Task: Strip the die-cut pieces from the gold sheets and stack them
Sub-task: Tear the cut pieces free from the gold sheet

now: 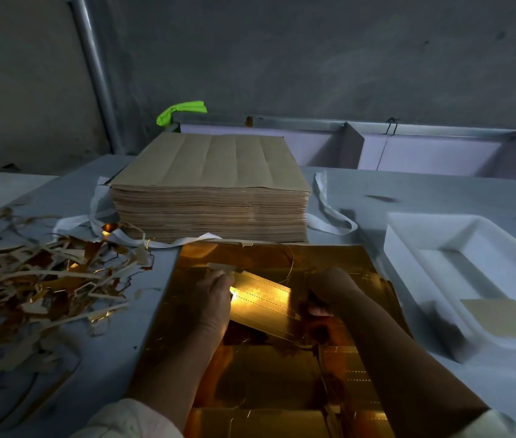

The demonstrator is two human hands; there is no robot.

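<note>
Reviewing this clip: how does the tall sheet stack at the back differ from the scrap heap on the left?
The sheet stack is tall and squared, with its edges aligned; the scrap heap is a low, loose tangle. The sheet stack shows only brown on top; the scrap heap mixes brown strips with shiny gold ones. Both rest on the grey table.

One gold piece (263,298), one brown stack (209,188), one scrap heap (45,279), one white tray (424,226).

You work in dim, bluish light, with hot glare off the gold piece (263,300), soft blur over the scrap pile (45,279), and wide-angle bending at the edges.
</note>
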